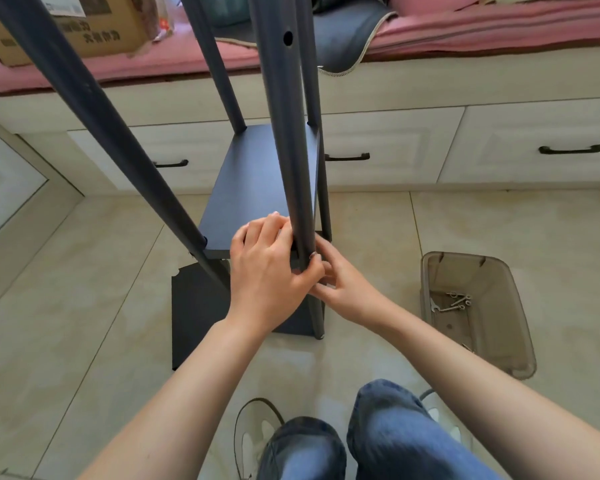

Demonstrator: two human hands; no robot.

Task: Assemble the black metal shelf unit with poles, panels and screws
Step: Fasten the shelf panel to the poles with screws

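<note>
Glossy tile floor (84,289); hands seemingly grip round pole (284,150).

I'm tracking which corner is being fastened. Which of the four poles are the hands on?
The near right pole, the one with the open screw hole high up. Both the left hand and right hand grip its base at the shelf panel; the others stand untouched.

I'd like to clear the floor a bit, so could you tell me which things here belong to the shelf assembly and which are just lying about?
Part of the job:
near pole
shelf panel
loose panel on the floor
plastic bin with screws
left hand, right hand

Lying about:
cardboard box
grey cushion
</note>
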